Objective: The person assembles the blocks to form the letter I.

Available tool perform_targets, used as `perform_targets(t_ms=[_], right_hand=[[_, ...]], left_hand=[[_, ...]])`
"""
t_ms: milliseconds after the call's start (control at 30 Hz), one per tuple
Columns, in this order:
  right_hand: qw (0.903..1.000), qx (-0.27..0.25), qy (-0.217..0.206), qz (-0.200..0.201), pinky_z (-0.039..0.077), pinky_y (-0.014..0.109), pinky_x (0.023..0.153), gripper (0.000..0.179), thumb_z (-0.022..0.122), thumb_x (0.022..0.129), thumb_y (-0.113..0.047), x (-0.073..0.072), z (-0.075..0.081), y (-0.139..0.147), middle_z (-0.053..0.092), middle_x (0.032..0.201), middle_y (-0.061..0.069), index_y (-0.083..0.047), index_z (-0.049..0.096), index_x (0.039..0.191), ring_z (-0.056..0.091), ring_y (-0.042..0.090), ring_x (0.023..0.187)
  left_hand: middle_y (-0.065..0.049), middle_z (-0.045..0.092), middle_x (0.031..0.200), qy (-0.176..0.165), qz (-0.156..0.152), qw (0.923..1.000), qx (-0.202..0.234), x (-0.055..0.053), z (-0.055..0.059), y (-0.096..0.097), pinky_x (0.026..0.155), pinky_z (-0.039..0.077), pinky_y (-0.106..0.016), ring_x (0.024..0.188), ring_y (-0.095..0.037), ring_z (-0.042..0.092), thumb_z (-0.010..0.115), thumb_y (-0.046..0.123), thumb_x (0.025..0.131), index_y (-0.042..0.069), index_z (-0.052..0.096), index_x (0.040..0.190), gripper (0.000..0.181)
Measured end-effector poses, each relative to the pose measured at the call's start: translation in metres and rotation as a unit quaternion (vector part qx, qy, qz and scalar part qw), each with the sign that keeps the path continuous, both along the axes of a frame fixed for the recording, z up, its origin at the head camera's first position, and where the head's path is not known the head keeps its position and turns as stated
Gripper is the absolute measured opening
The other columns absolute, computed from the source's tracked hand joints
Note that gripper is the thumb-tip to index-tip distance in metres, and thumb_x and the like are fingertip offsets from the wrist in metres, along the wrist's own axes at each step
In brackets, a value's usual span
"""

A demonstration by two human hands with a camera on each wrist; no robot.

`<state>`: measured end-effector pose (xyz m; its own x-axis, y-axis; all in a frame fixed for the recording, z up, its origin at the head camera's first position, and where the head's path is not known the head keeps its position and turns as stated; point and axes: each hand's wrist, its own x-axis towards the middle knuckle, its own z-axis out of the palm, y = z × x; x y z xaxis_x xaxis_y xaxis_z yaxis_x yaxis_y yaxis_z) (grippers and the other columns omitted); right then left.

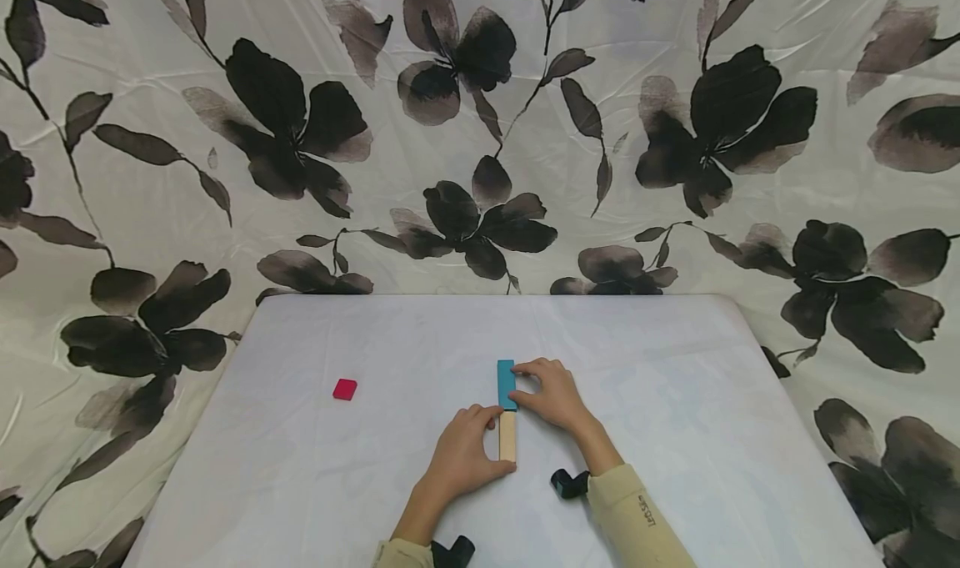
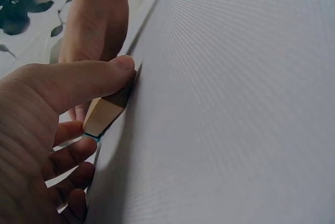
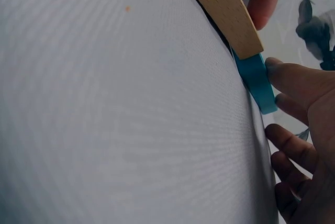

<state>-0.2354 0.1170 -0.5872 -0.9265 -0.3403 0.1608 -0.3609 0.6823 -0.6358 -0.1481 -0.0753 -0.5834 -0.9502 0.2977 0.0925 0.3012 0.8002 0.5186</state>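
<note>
A plain wooden block (image 1: 507, 436) and a blue block (image 1: 506, 383) lie end to end in one line on the white table, the blue one farther away. My left hand (image 1: 463, 451) holds the wooden block lengthwise, its thumb at the near end and index finger by the joint with the blue block. On the right long side of the blue block, the thumb and index fingertips of my right hand (image 1: 553, 393) touch it, spread apart along that side. In the right wrist view, the other right fingers (image 3: 293, 148) are bent beside the blue block (image 3: 256, 82).
To the left, a small red block (image 1: 345, 389) lies alone on the white table (image 1: 262, 485). Floral cloth (image 1: 465, 159) spreads beyond the table's far edge. Dark wrist cameras (image 1: 570, 483) stick out from both sleeves, close over the tabletop.
</note>
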Motion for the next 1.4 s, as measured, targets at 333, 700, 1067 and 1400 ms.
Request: perform_targets(t_ms=[333, 700, 1067, 1400], right_hand=[[1.0000, 0.004, -0.005, 0.000, 0.038, 0.050, 0.091, 0.041, 0.078, 0.082, -0.035, 0.0005, 0.0008, -0.0003, 0.063, 0.117, 0.003, -0.018, 0.069, 0.119, 0.053, 0.024, 0.106], [1.0000, 0.006, 0.003, -0.001, 0.039, 0.050, 0.091, 0.042, 0.077, 0.082, -0.036, -0.0013, 0.0007, -0.0013, 0.064, 0.117, 0.002, -0.018, 0.069, 0.119, 0.053, 0.024, 0.106], [1.0000, 0.004, 0.000, -0.001, 0.038, 0.050, 0.091, 0.041, 0.077, 0.083, -0.036, -0.0011, 0.0020, -0.0018, 0.064, 0.117, 0.002, -0.018, 0.069, 0.120, 0.053, 0.024, 0.107], [1.0000, 0.006, -0.003, -0.007, 0.038, 0.051, 0.092, 0.041, 0.077, 0.083, -0.035, 0.0015, 0.0021, -0.0023, 0.064, 0.116, 0.004, -0.017, 0.069, 0.120, 0.053, 0.026, 0.108]], left_hand=[[0.009, 0.052, 0.091, 0.003, 0.005, 1.0000, 0.000, -0.0002, 0.0013, 0.0009, 0.065, 0.041, -0.026, 0.080, -0.009, 0.044, 0.085, 0.051, 0.064, 0.014, 0.058, 0.132, 0.082], [0.010, 0.051, 0.091, 0.009, 0.011, 0.9999, 0.004, -0.0019, -0.0002, 0.0012, 0.065, 0.041, -0.026, 0.080, -0.008, 0.043, 0.084, 0.053, 0.064, 0.014, 0.058, 0.132, 0.082], [0.010, 0.052, 0.090, 0.013, 0.012, 0.9998, 0.006, -0.0013, 0.0012, 0.0002, 0.066, 0.042, -0.026, 0.080, -0.008, 0.044, 0.084, 0.055, 0.064, 0.015, 0.059, 0.132, 0.083], [0.010, 0.052, 0.090, 0.010, 0.009, 0.9999, 0.006, 0.0001, -0.0008, -0.0003, 0.066, 0.042, -0.026, 0.079, -0.008, 0.044, 0.083, 0.057, 0.064, 0.016, 0.059, 0.132, 0.084]])
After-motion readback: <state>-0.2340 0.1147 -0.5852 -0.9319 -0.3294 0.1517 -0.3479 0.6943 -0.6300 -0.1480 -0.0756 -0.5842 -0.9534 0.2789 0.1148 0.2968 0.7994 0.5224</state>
